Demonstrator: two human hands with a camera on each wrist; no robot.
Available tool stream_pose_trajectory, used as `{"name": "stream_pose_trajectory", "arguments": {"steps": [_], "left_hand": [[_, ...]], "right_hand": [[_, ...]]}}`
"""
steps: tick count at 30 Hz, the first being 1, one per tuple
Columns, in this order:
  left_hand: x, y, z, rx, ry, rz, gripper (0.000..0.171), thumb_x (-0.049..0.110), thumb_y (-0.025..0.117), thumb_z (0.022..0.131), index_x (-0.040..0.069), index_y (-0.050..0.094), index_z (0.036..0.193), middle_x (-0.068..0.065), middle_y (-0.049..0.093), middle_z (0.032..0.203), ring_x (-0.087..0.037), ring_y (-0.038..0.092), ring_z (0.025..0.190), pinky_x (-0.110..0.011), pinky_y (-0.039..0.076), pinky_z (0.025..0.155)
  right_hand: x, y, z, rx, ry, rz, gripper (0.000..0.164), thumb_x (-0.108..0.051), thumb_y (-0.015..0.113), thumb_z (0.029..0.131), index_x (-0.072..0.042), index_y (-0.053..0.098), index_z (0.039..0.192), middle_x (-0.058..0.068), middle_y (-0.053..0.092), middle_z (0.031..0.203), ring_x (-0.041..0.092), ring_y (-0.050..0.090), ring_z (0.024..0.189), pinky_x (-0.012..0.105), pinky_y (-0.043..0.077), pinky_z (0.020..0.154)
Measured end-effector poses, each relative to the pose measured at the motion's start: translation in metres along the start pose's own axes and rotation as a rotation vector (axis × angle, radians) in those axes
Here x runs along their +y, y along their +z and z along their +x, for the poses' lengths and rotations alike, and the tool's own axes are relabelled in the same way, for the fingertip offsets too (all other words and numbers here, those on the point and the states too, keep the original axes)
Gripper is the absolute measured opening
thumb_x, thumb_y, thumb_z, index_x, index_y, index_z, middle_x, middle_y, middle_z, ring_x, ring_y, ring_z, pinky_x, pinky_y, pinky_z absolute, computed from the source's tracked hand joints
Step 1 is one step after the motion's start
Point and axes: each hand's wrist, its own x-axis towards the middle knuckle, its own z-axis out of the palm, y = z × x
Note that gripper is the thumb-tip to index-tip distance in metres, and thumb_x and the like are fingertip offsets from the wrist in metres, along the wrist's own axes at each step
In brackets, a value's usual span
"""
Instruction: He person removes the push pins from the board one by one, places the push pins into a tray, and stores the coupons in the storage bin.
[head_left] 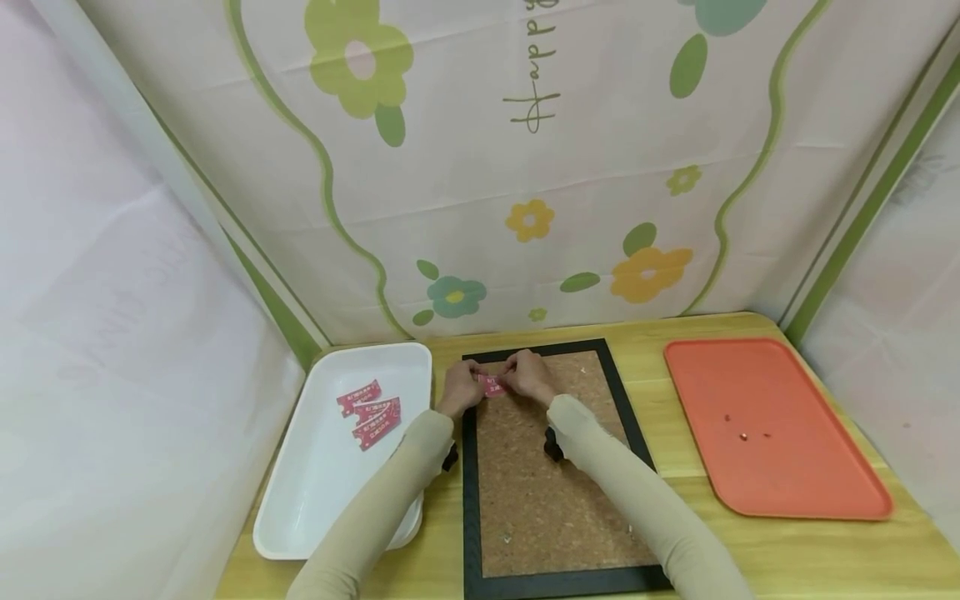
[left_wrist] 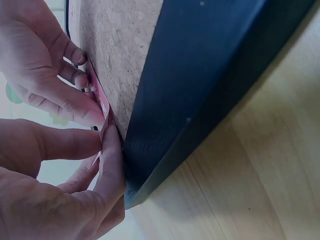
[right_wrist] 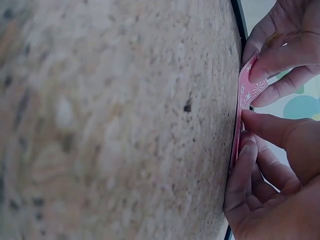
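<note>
A small pink paper ticket (head_left: 491,386) with white print lies close over the upper left corner of a black-framed cork board (head_left: 540,475). My left hand (head_left: 459,388) pinches the ticket's left end between thumb and fingers, and in the right wrist view that end of the ticket (right_wrist: 246,87) bends up from the cork. On the other end, my right hand (head_left: 528,375) holds the ticket with thumb and fingertips. Both hands come close together, as the left wrist view shows, with the ticket (left_wrist: 103,100) partly hidden under the fingers.
On the left stands a white tub (head_left: 300,492) with several overlapping pink tickets (head_left: 377,423). An orange-red tray (head_left: 787,467) on the right bears a few tiny pieces (head_left: 744,437). Small shiny spots (head_left: 507,539) show on the cork. A flowered cloth (head_left: 450,192) hangs behind the wooden table.
</note>
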Motion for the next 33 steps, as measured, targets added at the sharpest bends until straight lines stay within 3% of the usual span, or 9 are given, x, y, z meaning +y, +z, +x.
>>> {"name": "stream_pose_trajectory", "arguments": {"steps": [7,15,21,24,27,33], "left_hand": [[0.0,0.001,0.003,0.016,0.011,-0.022,0.021,-0.001,0.064,0.09,0.0,0.073,0.109,-0.018,0.071,0.107,-0.02,0.058,0.082,-0.025,0.049,0.065],[0.001,-0.001,0.0,0.007,0.0,-0.033,0.022,0.0,0.063,0.092,-0.001,0.072,0.111,-0.017,0.071,0.105,-0.018,0.057,0.08,-0.024,0.046,0.062],[-0.002,-0.001,-0.004,0.021,0.066,-0.023,0.018,0.002,0.062,0.096,-0.003,0.072,0.11,-0.019,0.072,0.099,-0.018,0.059,0.073,-0.024,0.047,0.06],[-0.003,-0.002,-0.005,0.02,0.087,-0.051,0.02,0.001,0.061,0.096,-0.004,0.072,0.112,-0.02,0.071,0.096,-0.017,0.056,0.071,-0.025,0.045,0.06],[-0.004,-0.004,-0.009,-0.005,0.065,-0.101,0.026,-0.002,0.06,0.093,-0.003,0.072,0.115,-0.016,0.067,0.091,-0.015,0.051,0.068,-0.025,0.042,0.059],[-0.004,-0.004,-0.013,-0.036,0.026,-0.195,0.032,-0.003,0.06,0.091,-0.005,0.07,0.121,-0.022,0.072,0.103,-0.016,0.06,0.074,-0.023,0.048,0.06]], "right_hand": [[-0.002,0.002,-0.002,0.047,-0.039,-0.012,0.012,-0.015,0.07,0.099,-0.009,0.08,0.096,0.009,0.078,0.092,0.017,0.064,0.068,0.026,0.048,0.059],[-0.002,0.001,-0.008,-0.001,-0.065,-0.019,0.014,-0.016,0.068,0.1,-0.007,0.078,0.102,0.011,0.077,0.099,0.019,0.067,0.077,0.031,0.054,0.065],[0.002,0.001,-0.009,-0.021,-0.093,-0.002,0.014,-0.016,0.067,0.101,-0.007,0.077,0.103,0.011,0.076,0.1,0.018,0.067,0.08,0.03,0.055,0.068],[0.003,0.0,-0.01,-0.014,-0.114,0.026,0.013,-0.014,0.066,0.101,-0.005,0.076,0.103,0.012,0.075,0.1,0.019,0.068,0.082,0.03,0.055,0.07],[0.003,-0.001,-0.012,-0.023,-0.108,0.051,0.012,-0.013,0.065,0.102,-0.005,0.075,0.104,0.014,0.074,0.102,0.019,0.068,0.083,0.028,0.053,0.068],[0.002,-0.006,-0.019,-0.025,-0.111,0.094,0.012,-0.01,0.067,0.101,-0.002,0.074,0.106,0.016,0.075,0.102,0.018,0.067,0.082,0.024,0.051,0.066]]}}
